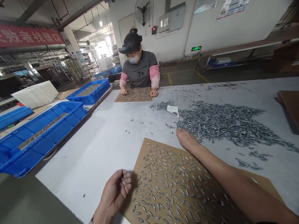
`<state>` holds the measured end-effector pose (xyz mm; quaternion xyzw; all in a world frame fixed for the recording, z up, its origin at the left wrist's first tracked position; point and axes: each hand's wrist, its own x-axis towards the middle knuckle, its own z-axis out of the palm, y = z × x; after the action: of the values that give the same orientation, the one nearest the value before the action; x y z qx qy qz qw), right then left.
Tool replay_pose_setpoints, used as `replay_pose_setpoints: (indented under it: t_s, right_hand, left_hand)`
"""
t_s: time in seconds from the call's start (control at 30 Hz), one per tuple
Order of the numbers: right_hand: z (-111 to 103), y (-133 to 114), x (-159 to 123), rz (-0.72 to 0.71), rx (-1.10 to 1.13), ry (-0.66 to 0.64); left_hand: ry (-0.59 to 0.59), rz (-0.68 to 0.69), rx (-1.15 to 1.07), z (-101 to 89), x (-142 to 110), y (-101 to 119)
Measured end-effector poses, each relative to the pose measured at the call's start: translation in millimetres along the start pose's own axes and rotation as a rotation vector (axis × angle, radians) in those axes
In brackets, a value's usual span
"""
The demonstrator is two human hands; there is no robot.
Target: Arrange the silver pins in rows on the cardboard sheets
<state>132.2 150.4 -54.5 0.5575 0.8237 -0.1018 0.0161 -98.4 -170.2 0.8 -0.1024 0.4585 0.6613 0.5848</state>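
Observation:
My left hand (118, 191) is turned palm up beside the left edge of a brown board (146, 152). Its fingers are curled in, and anything inside them is hidden. Many small, pointed, silvery metal pieces (161, 206) lie spread over the board. Across the board's far side reaches my right arm, with my right hand (185, 138) at the near left edge of a large pile of the same metal pieces (217, 121). The back of that hand faces me, so its fingers are mostly hidden.
Across the white table (93, 149) a person (140, 67) has both hands at another brown board (134, 95) covered with pieces. A white paper slip (173, 109) lies by the pile. Blue trays (70, 119) stand at the left, and a brown slab (289, 104) at the right.

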Motion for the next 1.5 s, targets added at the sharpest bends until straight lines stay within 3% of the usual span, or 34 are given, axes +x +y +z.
replay_pose_setpoints:
  t_s: [0.23,0.37,0.5,0.57,0.67,0.8,0.9,1.0,1.13,1.3,1.5]
  right_hand:
    - [-12.3,17.0,4.9,0.088,0.122,0.037]
    - [-33.2,8.2,-1.8,0.052,0.207,0.091]
    - [-49.0,-40.7,-33.0,-0.098,0.332,0.138]
    - [-51.5,-75.0,-58.5,-0.295,0.466,0.145]
    - [-50.2,-117.7,-102.4,-0.485,0.427,0.099]
    - [-38.6,-133.2,-158.6,-0.553,0.302,0.064]
    - [-20.9,-122.0,-190.5,-0.668,0.251,0.081]
    - [-4.1,-109.5,-209.3,-0.671,0.211,0.054]
    - [0.5,-103.4,-218.4,-0.641,0.231,0.099]
    - [-3.3,-105.0,-217.5,-0.702,0.287,0.207]
    - [-2.8,-111.7,-207.2,-0.585,0.443,0.066]
  left_hand:
    - [-0.067,0.006,0.016,27.0,21.5,11.0]
    - [-0.139,0.006,0.039,52.7,35.6,12.5]
    - [-0.24,-0.055,0.081,90.7,51.3,2.1]
    - [-0.291,-0.127,0.083,107.6,58.8,-6.2]
    - [-0.393,-0.221,0.017,117.6,64.4,-20.6]
    - [-0.514,-0.288,0.012,92.8,53.6,-42.9]
    - [-0.559,-0.322,0.045,61.4,34.9,-60.0]
    - [-0.546,-0.364,0.1,39.2,16.4,-71.5]
    - [-0.522,-0.266,0.17,26.6,5.9,-75.3]
    - [-0.552,-0.082,0.287,16.7,13.6,-74.5]
    - [-0.521,0.098,0.507,14.1,20.8,-59.3]
